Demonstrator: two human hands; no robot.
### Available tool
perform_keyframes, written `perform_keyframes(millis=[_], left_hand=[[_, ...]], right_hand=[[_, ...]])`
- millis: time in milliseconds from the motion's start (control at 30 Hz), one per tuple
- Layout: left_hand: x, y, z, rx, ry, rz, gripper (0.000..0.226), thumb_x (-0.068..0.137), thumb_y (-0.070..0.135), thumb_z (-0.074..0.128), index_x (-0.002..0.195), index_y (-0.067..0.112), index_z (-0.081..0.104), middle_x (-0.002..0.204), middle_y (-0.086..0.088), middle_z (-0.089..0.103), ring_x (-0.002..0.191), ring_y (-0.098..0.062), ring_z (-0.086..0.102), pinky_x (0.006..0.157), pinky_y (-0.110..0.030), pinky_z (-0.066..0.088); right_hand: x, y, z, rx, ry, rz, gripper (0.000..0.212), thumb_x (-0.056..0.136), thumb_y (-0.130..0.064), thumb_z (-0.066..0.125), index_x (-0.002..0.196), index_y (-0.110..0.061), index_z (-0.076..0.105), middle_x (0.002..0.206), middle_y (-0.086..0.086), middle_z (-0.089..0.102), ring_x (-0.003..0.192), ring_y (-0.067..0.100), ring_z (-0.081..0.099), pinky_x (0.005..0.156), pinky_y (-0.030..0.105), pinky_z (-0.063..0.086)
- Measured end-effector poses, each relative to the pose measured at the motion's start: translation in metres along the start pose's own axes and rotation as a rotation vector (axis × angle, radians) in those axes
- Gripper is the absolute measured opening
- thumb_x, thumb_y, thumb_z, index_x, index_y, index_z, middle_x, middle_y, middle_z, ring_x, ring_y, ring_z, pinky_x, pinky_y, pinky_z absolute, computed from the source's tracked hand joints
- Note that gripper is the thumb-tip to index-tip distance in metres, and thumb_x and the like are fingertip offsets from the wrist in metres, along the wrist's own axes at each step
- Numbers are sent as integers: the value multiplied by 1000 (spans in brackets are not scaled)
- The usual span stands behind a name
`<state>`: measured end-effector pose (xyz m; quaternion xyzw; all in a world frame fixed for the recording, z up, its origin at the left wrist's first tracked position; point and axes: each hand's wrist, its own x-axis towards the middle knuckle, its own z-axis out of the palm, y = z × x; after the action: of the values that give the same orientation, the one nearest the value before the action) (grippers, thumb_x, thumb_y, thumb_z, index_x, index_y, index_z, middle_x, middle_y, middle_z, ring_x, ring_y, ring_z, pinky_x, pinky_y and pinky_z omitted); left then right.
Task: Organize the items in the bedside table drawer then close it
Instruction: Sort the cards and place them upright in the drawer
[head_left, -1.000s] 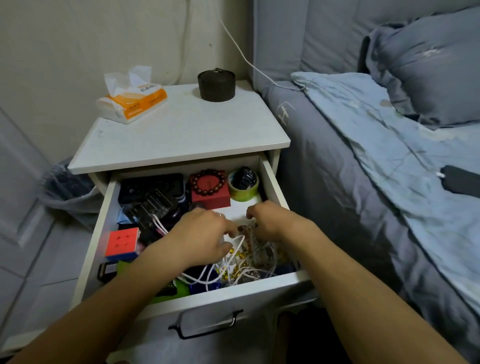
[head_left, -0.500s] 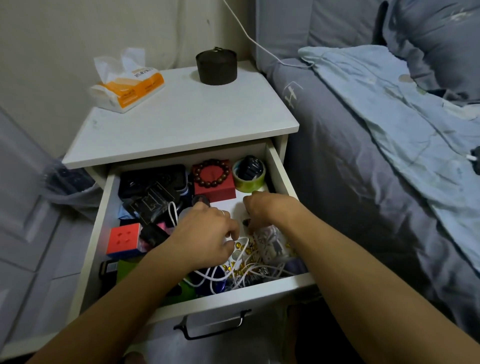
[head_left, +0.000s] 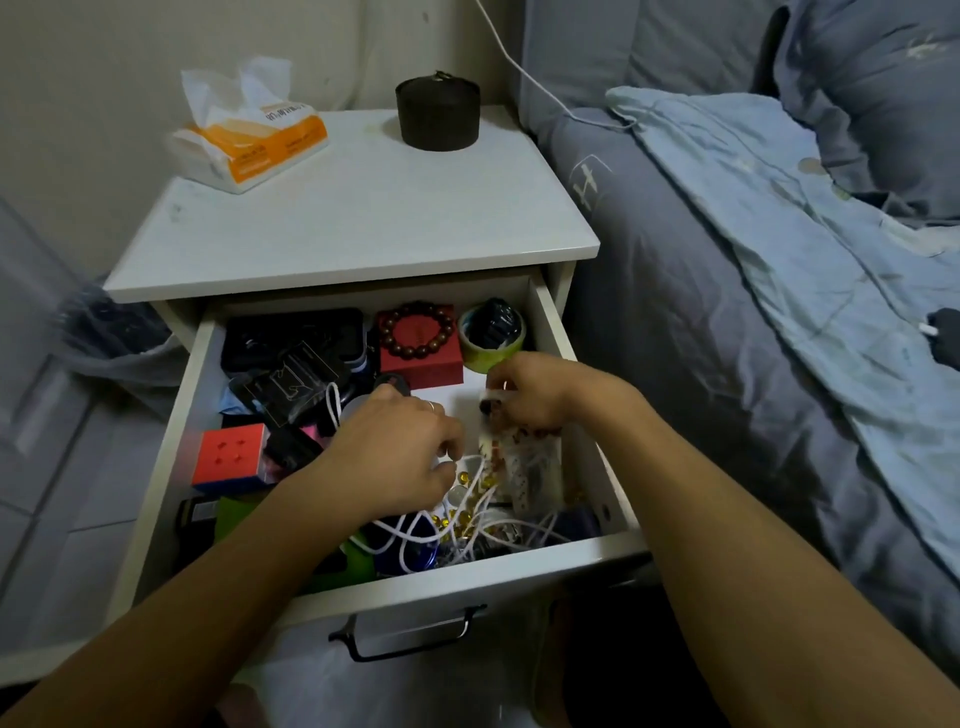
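A: In the drawer (head_left: 613, 499), pulled well out of the nightstand, what sits left of the red box (head_left: 422, 364)?

B: Furthest left, a cube (head_left: 228, 457) with a smooth red plastic face. Behind it, toward the box, glossy black cases (head_left: 293, 338). On the box lies a ring of round brown beads (head_left: 415, 332).

A: And the hands?

B: The left hand (head_left: 387, 457) is in front of the box, fingers curled down into a tangle of thin white cables (head_left: 467, 540); whether it actually grips one I cannot tell. The right hand (head_left: 535, 392), just right of the box, pinches the top of a clear, crinkly plastic bag (head_left: 524, 467) with small patterned bits inside.

A: What is right of the box at the back?

B: A green tape roll (head_left: 493, 345) with something black in its hole.

A: Which step is this?

B: Sorting, I judge, and early: the front half is a mess of cables and small yellow beads (head_left: 457, 519). The drawer cannot be closed yet.

A: The next move?

B: Probably lifting the bag free of the cables without dragging them along. The cables are limp and snag easily, so the left hand may need to hold them down.
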<state>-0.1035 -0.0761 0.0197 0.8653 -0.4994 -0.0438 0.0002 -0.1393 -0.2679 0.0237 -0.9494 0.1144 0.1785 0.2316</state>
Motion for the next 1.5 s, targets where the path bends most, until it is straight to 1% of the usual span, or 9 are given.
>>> perform_keyframes(millis=[200, 300, 467, 700, 800, 967, 1200, 1334, 1500], left_hand=[[7, -1, -5, -351, 197, -250, 41, 90, 58, 54, 124, 35, 56, 108, 17, 67, 100, -13, 63, 78, -31, 48], [7, -5, -5, -433, 220, -256, 18, 89, 52, 61, 90, 33, 61, 81, 12, 66, 75, -13, 61, 64, -32, 49], [5, -8, -2, -447, 307, -272, 31, 93, 39, 62, 70, 24, 47, 61, 1, 59, 56, -16, 55, 56, -39, 49], [4, -11, 5, -403, 379, -226, 17, 96, 36, 57, 86, 24, 52, 61, 1, 58, 55, -18, 55, 52, -35, 45], [5, -9, 7, -367, 387, -196, 18, 97, 36, 55, 96, 18, 56, 65, 2, 60, 57, -22, 57, 52, -35, 46], [5, -13, 11, -365, 399, -168, 25, 98, 38, 50, 96, 14, 56, 54, 3, 49, 48, -23, 51, 48, -36, 43], [0, -20, 8, -433, 409, -177, 25, 93, 43, 48, 85, 19, 52, 48, 5, 44, 44, -16, 47, 47, -37, 44], [2, -28, 4, -522, 383, -165, 20, 92, 42, 53, 85, 23, 52, 47, 6, 47, 44, -13, 48, 48, -37, 45], [7, -37, -3, -742, 346, -175, 20, 95, 29, 63, 78, 24, 54, 52, 0, 56, 50, -24, 56, 53, -45, 50]], right_hand=[[-26, -6, -16, 522, 277, -175, 3, 94, -7, 57, 97, -5, 57, 96, 20, 63, 81, 29, 65, 65, 35, 58], [-34, -13, -14, 625, 287, -221, 2, 94, -7, 59, 96, -8, 59, 94, 16, 66, 84, 27, 68, 67, 35, 60], [-35, -7, -11, 445, 479, -97, 24, 91, -23, 66, 111, -12, 60, 100, -2, 66, 85, 5, 63, 68, 16, 49], [-44, 3, 3, 6, 115, 136, 28, 85, -36, 67, 92, -9, 65, 97, 8, 66, 82, 21, 62, 62, 31, 50], [-55, -7, 12, -43, -47, 55, 36, 84, -39, 70, 111, -16, 65, 110, 3, 63, 96, 20, 60, 81, 33, 52], [-57, -12, 28, -142, -242, 93, 65, 79, -31, 77, 131, -20, 39, 122, 5, 52, 94, 21, 50, 74, 34, 47], [-51, -15, 27, -136, -160, 179, 52, 88, -17, 64, 130, -9, 35, 121, 15, 54, 108, 32, 56, 72, 34, 43], [-53, -20, 25, -185, -347, 190, 35, 92, -26, 58, 123, -9, 54, 119, 12, 61, 102, 27, 62, 72, 31, 45], [-49, -27, 15, -194, -373, 154, 37, 91, -25, 56, 125, -11, 50, 126, 12, 56, 103, 26, 58, 74, 29, 42]])
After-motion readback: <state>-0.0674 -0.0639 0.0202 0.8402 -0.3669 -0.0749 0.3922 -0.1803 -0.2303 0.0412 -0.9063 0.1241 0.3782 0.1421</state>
